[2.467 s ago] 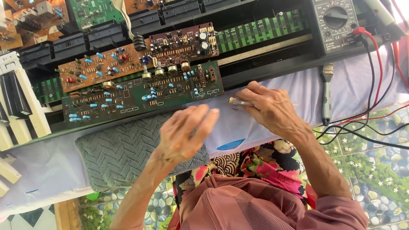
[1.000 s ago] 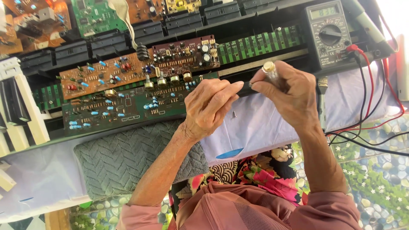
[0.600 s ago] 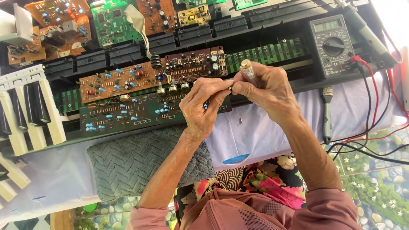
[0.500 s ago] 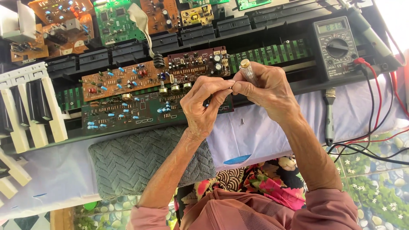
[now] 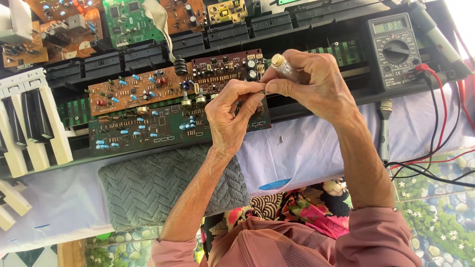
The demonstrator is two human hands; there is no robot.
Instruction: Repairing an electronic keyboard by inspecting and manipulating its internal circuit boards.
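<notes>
1. The right hand [image 5: 316, 84] is closed around a small screwdriver with a clear handle [image 5: 283, 68]. The brass-capped end of the handle sticks up past the knuckles, and the shaft runs down toward the thumb and forefinger, where it is hidden.
2. The left hand [image 5: 232, 116] meets the right at the fingertips. Its thumb and forefinger are pinched together on something at the tool's tip, too small to identify. The other fingers curl loosely toward the palm.
3. Both hands hover just above the right end of the dark green circuit board [image 5: 148, 129], close to the face, which seems to suit fine work at the tip.
4. Both wrists are bent inward and the forearms rise from the lap, so the hands converge in front of the body. Neither arm appears to rest on the table edge.
5. A brown circuit board [image 5: 143, 86] lies just behind the green one, both laid flat across an opened keyboard chassis [image 5: 114, 62] with component sides up, apparently for access.
6. A tiny screw [image 5: 281, 139] lies on the pale cloth [image 5: 316, 148] just below the hands.
7. A grey woven towel [image 5: 158, 185] hangs over the near edge under the left forearm.
8. A digital multimeter [image 5: 396, 47] stands to the right, its red and black leads [image 5: 440, 123] trailing down; a small brush [image 5: 385, 128] lies beside them.
9. Loose white and black piano keys [image 5: 29, 123] sit at the far left.
</notes>
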